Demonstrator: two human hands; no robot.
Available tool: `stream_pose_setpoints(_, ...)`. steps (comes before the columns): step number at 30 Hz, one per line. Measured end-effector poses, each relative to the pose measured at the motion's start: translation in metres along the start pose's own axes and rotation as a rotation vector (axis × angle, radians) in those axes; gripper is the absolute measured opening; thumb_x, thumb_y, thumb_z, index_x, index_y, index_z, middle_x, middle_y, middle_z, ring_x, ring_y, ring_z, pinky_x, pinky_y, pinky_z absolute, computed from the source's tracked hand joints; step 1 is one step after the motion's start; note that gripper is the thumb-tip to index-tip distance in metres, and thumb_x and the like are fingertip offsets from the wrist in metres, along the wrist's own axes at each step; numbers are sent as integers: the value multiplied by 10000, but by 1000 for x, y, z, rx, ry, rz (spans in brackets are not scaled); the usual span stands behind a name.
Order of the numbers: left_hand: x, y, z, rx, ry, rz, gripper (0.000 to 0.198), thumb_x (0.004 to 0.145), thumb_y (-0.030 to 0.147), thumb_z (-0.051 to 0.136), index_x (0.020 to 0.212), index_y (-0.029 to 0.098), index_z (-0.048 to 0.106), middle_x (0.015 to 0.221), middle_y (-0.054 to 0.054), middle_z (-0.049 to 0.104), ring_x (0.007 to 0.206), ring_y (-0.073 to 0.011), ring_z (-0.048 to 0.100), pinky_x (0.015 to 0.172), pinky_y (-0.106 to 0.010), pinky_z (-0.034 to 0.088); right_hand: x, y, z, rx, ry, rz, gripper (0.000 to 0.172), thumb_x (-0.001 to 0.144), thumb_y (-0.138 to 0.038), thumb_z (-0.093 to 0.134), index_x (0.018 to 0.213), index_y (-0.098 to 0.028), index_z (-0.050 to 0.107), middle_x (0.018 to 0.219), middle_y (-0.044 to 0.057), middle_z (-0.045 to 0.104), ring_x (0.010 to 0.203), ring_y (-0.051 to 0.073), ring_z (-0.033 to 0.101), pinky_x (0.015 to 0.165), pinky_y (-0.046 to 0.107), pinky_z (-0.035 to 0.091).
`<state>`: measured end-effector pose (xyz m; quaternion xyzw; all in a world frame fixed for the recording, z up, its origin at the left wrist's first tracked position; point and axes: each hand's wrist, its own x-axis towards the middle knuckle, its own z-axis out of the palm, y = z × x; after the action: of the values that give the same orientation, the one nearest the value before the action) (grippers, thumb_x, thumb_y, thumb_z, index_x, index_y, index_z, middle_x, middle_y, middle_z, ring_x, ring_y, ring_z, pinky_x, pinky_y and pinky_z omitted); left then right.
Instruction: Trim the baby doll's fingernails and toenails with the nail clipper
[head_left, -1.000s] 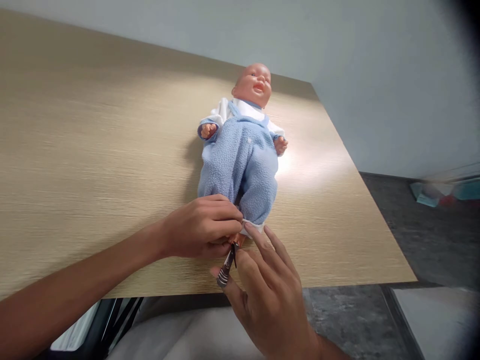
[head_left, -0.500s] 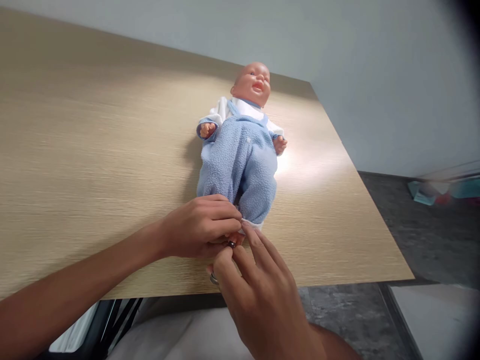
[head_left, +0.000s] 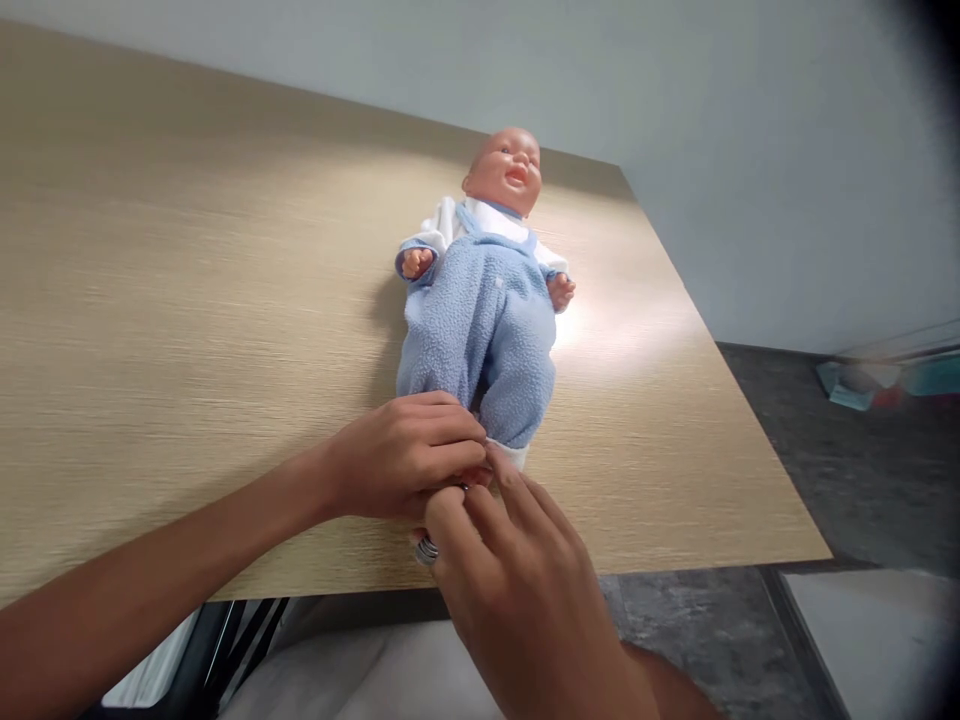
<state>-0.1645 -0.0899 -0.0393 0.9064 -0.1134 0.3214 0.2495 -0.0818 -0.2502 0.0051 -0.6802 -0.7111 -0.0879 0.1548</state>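
Note:
A baby doll (head_left: 480, 310) in blue fleece overalls and a white top lies on its back, with its feet toward me. My left hand (head_left: 416, 450) is closed around the doll's foot area, its fingers covering most of the lower legs. My right hand (head_left: 517, 570) is closed in a pinch close to the doll's toes, against my left fingertips. A small silver metal tool (head_left: 426, 550) pokes out beside the right thumb; its dark tip shows near the toes. The rest of the tool is hidden, so I cannot make out its kind.
The doll lies on a light wood table (head_left: 225, 300), near its right end. A pale wall (head_left: 675, 120) runs behind it. Grey floor (head_left: 810, 470) shows to the right, with blurred light-blue items (head_left: 847, 385) lying there.
My right fingers have shifted slightly, and the metal tool has turned so that more of its ribbed silver end shows. My left hand and the doll stay almost in place.

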Motion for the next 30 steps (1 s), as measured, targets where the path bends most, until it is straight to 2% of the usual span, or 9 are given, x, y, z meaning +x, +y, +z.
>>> stream_pose_setpoints(3, -2, 0, 2, 4, -21, -24, 113, 932, 142, 526, 855, 156, 608, 872, -89, 716, 834, -201, 676, 824, -359, 573, -8, 13, -1, 188, 42, 56, 73, 961, -224, 543, 918, -170, 565, 898, 99, 714, 1108, 295, 694, 954, 409, 614)
stream_pose_setpoints(6, -3, 0, 2, -7, -51, -33, 71, 886, 130, 538, 860, 165, 594, 883, -86, 697, 846, -208, 667, 831, -361, 562, -19, 21, 2, 282, 117, 75, 241, 979, -285, 569, 1127, -95, 576, 1176, 171, 705, 1237, 263, 640, 1024, 356, 576)
stream_pose_setpoints(8, -3, 0, 1, -9, -65, -40, 77, 884, 121, 535, 867, 168, 594, 905, -85, 696, 865, -207, 663, 844, -357, 554, -27, 23, 8, 301, 161, 54, 311, 961, -274, 612, 1192, -71, 565, 1237, 187, 685, 1285, 272, 608, 1042, 370, 568)
stream_pose_setpoints(13, -4, -1, 0, -10, -78, -49, 83, 931, 125, 547, 889, 155, 613, 939, -83, 701, 878, -195, 647, 862, -346, 540, -34, 22, 19, 326, 250, -45, 248, 945, -201, 629, 1142, -61, 571, 1043, 174, 734, 1312, 323, 581, 1018, 463, 587)
stream_pose_setpoints(18, -3, -3, -2, -22, -80, -18, 178, 1004, 187, 499, 884, 150, 625, 932, -88, 709, 879, -190, 640, 850, -346, 543, -34, 18, 21, 123, 228, -116, 120, 992, -181, 532, 1056, -95, 584, 1044, 190, 740, 1343, 382, 535, 954, 522, 608)
stream_pose_setpoints(22, -1, -4, -3, 64, -128, 54, 243, 1027, 162, 450, 869, 141, 634, 891, -88, 702, 829, -176, 638, 806, -338, 539, -32, 14, 23, 52, 242, -122, 122, 1010, -171, 484, 1032, -107, 585, 978, 170, 748, 1364, 400, 498, 919, 505, 621)
stream_pose_setpoints(25, -1, -4, -4, 94, -145, 77, 233, 1020, 137, 465, 872, 129, 645, 887, -90, 695, 828, -180, 637, 799, -347, 534, -31, 12, 24, -3, 245, -142, 119, 1010, -156, 479, 1018, -102, 584, 891, 154, 746, 1322, 422, 530, 883, 489, 629)
stream_pose_setpoints(30, -2, -3, -4, 55, -150, 9, 218, 1020, 138, 480, 883, 141, 650, 929, -75, 691, 880, -170, 628, 853, -337, 529, -31, 15, 23, -54, 265, -177, 131, 1025, -151, 455, 993, -107, 574, 757, 102, 731, 1209, 407, 626, 793, 423, 646)
